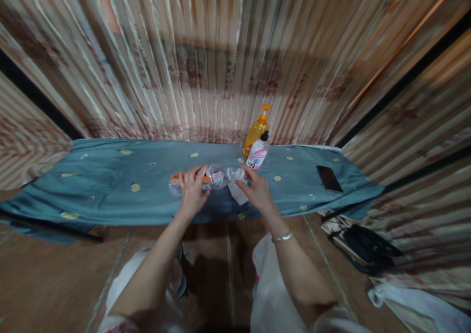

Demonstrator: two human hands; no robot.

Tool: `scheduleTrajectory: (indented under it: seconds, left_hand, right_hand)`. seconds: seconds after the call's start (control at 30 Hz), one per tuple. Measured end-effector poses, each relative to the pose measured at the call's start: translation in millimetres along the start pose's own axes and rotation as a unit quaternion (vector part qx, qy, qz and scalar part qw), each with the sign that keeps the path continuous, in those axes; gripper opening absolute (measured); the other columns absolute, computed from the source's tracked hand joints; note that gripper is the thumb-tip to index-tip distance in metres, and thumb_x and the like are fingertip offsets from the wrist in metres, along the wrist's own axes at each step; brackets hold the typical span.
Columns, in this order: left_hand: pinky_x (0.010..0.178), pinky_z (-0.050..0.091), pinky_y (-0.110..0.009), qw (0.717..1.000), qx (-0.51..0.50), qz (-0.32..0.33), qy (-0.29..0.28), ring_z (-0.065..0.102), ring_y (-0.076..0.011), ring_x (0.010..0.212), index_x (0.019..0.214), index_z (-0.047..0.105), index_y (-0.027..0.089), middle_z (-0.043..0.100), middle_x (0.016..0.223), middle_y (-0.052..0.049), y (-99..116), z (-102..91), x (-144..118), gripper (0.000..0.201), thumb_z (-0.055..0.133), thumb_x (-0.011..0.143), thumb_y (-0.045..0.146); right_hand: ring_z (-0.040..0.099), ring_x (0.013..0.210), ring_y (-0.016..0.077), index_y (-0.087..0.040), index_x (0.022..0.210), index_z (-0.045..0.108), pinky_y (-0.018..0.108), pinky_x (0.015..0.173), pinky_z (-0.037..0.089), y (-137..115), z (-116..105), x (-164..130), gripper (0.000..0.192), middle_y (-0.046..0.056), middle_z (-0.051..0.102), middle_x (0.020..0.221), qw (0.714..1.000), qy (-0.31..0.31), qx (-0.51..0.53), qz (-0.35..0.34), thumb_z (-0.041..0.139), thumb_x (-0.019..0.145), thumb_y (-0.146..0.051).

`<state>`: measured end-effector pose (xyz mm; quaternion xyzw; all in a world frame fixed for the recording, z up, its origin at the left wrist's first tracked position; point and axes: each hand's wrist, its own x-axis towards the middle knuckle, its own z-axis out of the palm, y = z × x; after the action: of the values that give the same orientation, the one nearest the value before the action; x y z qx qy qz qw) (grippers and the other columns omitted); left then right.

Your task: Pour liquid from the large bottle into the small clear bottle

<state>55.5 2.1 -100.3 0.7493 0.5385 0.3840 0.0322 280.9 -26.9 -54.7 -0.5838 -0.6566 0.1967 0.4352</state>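
Clear plastic is catching the light: the left hand (pixel 193 188) is gripping a bottle (pixel 200 178) lying on its side on the blue cloth (pixel 110 186), and the right hand (pixel 255 191) is pinching a small white bottle (pixel 237 174) at the mouth of the clear one. Just behind the bottle, an orange pump bottle (pixel 256 131) and a pink-and-white one (pixel 258 151) are standing upright; well to its right a phone (pixel 329 178) is lying flat.

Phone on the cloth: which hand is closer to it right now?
Right. The right hand is left of the phone, apart from it, holding a small bottle. The left hand is farther left, on the clear bottle.
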Motion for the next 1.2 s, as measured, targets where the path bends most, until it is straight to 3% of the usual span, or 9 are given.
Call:
scheduleTrajectory:
  seconds: [0.23, 0.5, 0.73, 0.9, 1.07, 1.2]
  left_hand:
    - [0.120, 0.019, -0.065, 1.000, 0.007, 0.023, -0.006, 0.050, -0.0372, 0.134, 0.144, 0.050, 0.021, 0.057, 0.140, -0.017, -1, 5.9, -3, 0.070, 0.063, 0.075, 0.019]
    - [0.120, 0.019, -0.064, 0.999, 0.014, 0.048, -0.008, 0.049, -0.0368, 0.134, 0.145, 0.049, 0.020, 0.056, 0.141, -0.017, -8, 8.6, 0, 0.066, 0.062, 0.081, 0.024]
    - [0.121, 0.018, -0.063, 0.997, 0.034, 0.071, 0.002, 0.047, -0.0353, 0.134, 0.148, 0.045, 0.023, 0.054, 0.142, -0.016, -14, 11.2, -3, 0.066, 0.059, 0.083, 0.021]
    - [0.120, 0.017, -0.064, 0.995, 0.040, 0.089, -0.004, 0.047, -0.0361, 0.134, 0.147, 0.046, 0.024, 0.053, 0.142, -0.016, -15, 12.7, -5, 0.064, 0.057, 0.084, 0.021]
    - [0.121, 0.016, -0.063, 0.994, 0.042, 0.099, -0.015, 0.047, -0.0362, 0.135, 0.147, 0.048, 0.023, 0.053, 0.142, -0.016, -14, 12.5, -6, 0.061, 0.055, 0.086, 0.020]
    - [0.121, 0.018, -0.063, 0.994, 0.044, 0.099, -0.024, 0.047, -0.0363, 0.135, 0.147, 0.049, 0.024, 0.053, 0.142, -0.016, -14, 13.5, -5, 0.061, 0.055, 0.086, 0.021]
  right_hand:
    - [0.071, 0.107, 0.0215, -0.024, 0.130, 0.066, 0.039, 0.100, 0.055, -10, -11, 7, 0.046, 0.008, 0.072, 0.128, 0.993, -0.070, -0.051, -0.074, 0.070, 0.084, -0.023]
    - [0.066, 0.122, 0.0247, -0.021, 0.127, 0.069, 0.041, 0.108, 0.049, -34, -29, 22, 0.042, 0.010, 0.073, 0.127, 0.970, -0.144, -0.146, -0.131, 0.072, 0.086, -0.017]
    - [0.071, 0.099, 0.0221, -0.019, 0.122, 0.069, 0.030, 0.087, 0.051, -37, -24, 24, 0.031, 0.008, 0.077, 0.106, 0.967, -0.164, -0.177, -0.084, 0.069, 0.091, -0.022]
    - [0.063, 0.073, 0.0153, -0.019, 0.108, 0.070, 0.024, 0.066, 0.040, -27, -22, 22, 0.017, 0.001, 0.069, 0.081, 0.965, -0.193, -0.166, -0.055, 0.063, 0.096, -0.029]
    - [0.051, 0.059, 0.0116, -0.017, 0.089, 0.069, 0.024, 0.056, 0.030, -10, -21, 22, 0.030, -0.004, 0.057, 0.065, 0.967, -0.214, -0.133, -0.040, 0.052, 0.100, -0.039]
    - [0.060, 0.066, 0.0141, -0.016, 0.108, 0.070, 0.024, 0.062, 0.041, 6, -18, 21, 0.029, -0.001, 0.066, 0.074, 0.980, -0.194, -0.045, -0.019, 0.060, 0.093, -0.040]
